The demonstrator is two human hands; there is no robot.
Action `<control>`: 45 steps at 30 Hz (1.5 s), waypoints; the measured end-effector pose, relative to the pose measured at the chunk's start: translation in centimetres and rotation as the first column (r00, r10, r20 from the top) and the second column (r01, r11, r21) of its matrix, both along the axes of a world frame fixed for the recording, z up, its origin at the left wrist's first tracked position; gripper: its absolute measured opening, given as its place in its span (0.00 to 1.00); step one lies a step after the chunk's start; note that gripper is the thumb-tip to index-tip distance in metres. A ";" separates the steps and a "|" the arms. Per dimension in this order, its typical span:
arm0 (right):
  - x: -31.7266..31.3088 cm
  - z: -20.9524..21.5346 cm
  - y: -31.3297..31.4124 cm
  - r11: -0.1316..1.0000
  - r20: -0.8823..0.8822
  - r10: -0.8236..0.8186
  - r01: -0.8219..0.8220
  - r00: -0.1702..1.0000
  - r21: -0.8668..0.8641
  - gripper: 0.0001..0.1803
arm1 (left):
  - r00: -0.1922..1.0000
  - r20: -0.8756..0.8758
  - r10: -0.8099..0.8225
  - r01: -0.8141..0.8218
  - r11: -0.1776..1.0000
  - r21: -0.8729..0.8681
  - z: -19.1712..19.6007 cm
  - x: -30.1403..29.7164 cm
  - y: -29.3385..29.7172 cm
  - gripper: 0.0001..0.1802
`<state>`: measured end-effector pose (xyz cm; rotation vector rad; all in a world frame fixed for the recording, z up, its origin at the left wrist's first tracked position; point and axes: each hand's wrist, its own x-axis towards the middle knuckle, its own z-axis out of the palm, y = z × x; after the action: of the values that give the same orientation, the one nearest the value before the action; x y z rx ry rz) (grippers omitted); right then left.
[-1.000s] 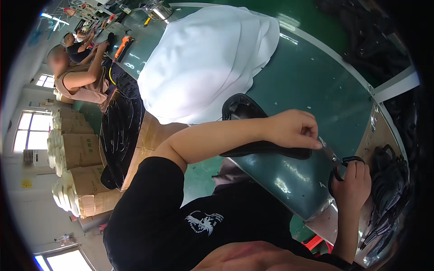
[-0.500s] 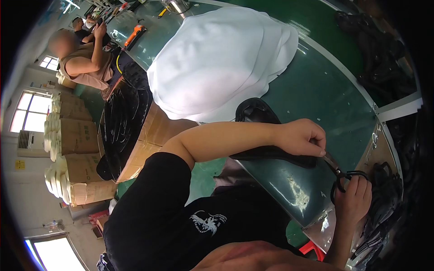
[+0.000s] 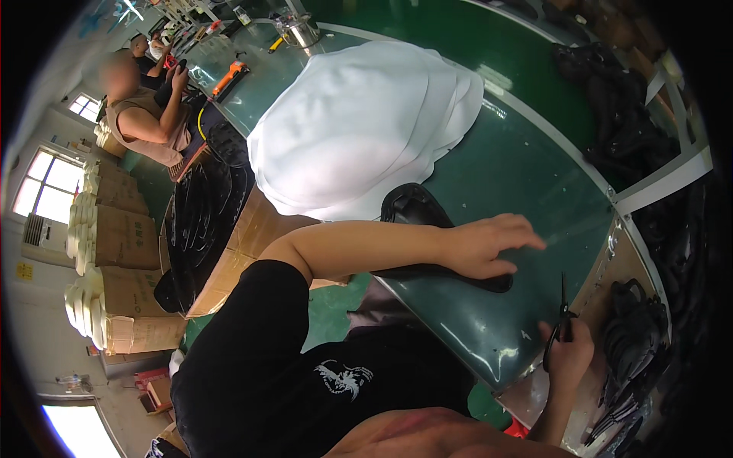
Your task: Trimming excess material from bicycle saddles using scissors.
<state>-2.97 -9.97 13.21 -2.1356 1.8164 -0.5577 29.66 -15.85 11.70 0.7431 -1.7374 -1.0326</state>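
My left hand (image 3: pixel 489 246) reaches across the green table with its fingers spread. Nothing shows in its grasp. Under its wrist and forearm lies a long, black, glossy moulded piece (image 3: pixel 414 204), partly covered by the arm; its exact kind I cannot tell. Close to the table's right edge, my right hand (image 3: pixel 571 355) grips a pair of black-handled scissors (image 3: pixel 563 317), blades pointing away from me. A gap separates the scissors from the left hand. Beyond the black piece rests a big pile of white sheets (image 3: pixel 359 122).
Several black pieces (image 3: pixel 634 336) lie at the right. On the left stand an open carton (image 3: pixel 237 244) with black items beside it and stacked cartons (image 3: pixel 126 294). An orange-handled tool (image 3: pixel 230 78) and a metal pot (image 3: pixel 299 32) sit far off. A co-worker (image 3: pixel 149 122) sits at far left.
My left hand has gone from closed fingers beside the scissors' tips to spread fingers, apart from them. The scissors have drawn nearer me and turned to point away. The view has shifted slightly.
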 end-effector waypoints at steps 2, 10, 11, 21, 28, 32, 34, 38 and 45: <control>0.0 -0.7 0.1 0.999 0.085 -0.018 0.014 0.996 0.049 0.24 | 0.948 0.317 -0.008 0.122 0.932 -0.341 -0.6 0.6 -0.3 0.04; 0.4 -1.6 -1.2 0.997 0.356 -0.017 -0.009 0.935 0.072 0.26 | 0.675 0.705 0.217 0.330 0.766 -0.552 0.0 0.3 2.2 0.08; 0.8 -1.6 -1.3 0.999 0.356 -0.025 0.007 0.934 0.053 0.26 | 0.655 0.723 0.222 0.366 0.744 -0.559 -0.1 0.3 2.3 0.08; 1.4 -2.2 -1.5 0.996 0.288 0.047 -0.068 0.956 0.063 0.22 | 0.860 0.496 -0.125 0.348 0.852 -0.390 -3.1 -0.4 0.5 0.10; 1.3 -1.3 -0.8 0.997 0.203 0.077 -0.078 0.976 -0.003 0.20 | 0.895 0.411 -0.175 0.356 0.835 -0.419 -3.8 0.1 0.6 0.11; 2.2 -0.4 -0.4 0.995 0.078 0.096 -0.095 0.992 -0.018 0.20 | 0.865 0.496 -0.074 0.338 0.818 -0.466 -3.2 0.1 1.2 0.11; 2.0 -0.6 -0.4 0.994 0.013 0.096 -0.095 0.995 -0.058 0.22 | 0.852 0.520 -0.061 0.341 0.818 -0.462 -3.3 -0.4 0.9 0.11; 1.4 -0.4 -1.3 0.955 -0.147 0.201 -0.227 0.969 -0.192 0.25 | 0.804 0.587 -0.096 0.384 0.837 -0.390 -3.7 -0.2 -0.3 0.10; -0.2 2.7 -0.7 0.931 -0.342 0.219 -0.301 0.914 -0.206 0.21 | 0.857 0.504 -0.108 0.337 0.857 -0.390 -2.0 -0.7 -0.4 0.07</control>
<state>-3.18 -10.70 15.90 -2.7274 1.6309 -0.4222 28.96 -16.29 9.70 0.4961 -2.4318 -0.5524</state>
